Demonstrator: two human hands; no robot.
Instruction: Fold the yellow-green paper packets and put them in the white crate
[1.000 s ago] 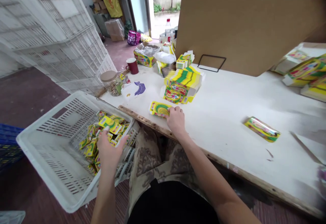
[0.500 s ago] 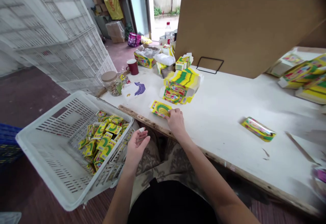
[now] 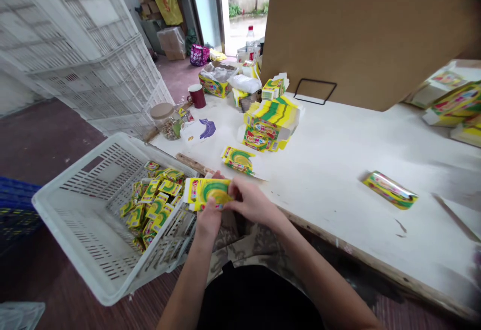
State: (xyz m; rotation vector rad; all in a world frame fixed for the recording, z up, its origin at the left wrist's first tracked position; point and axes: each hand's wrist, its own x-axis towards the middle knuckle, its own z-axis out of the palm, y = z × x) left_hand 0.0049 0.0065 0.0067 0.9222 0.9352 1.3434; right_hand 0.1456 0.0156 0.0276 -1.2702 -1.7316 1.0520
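Observation:
Both my hands hold one flat yellow-and-green carton blank (image 3: 206, 191) in front of me, just off the table's near edge. My left hand (image 3: 209, 216) grips it from below, and my right hand (image 3: 250, 201) pinches its right end. More flat blanks (image 3: 238, 159) lie on the white table (image 3: 338, 159) just beyond my hands. A taller stack of the same blanks (image 3: 271, 122) sits further back. To my left, a white plastic crate (image 3: 86, 220) holds several small folded yellow-green boxes (image 3: 152, 202).
A wrapped yellow-green pack (image 3: 390, 190) lies to the right on the table. A big cardboard sheet (image 3: 361, 29) stands at the back. A red mug (image 3: 197, 95), a jar (image 3: 165, 119) and a white bag (image 3: 197, 130) sit at the far left. Stacked white crates (image 3: 82, 54) stand on the floor.
My right hand lifted a blank off the pile on the table and brought it toward me. My left hand came out of the crate and took hold of the same blank.

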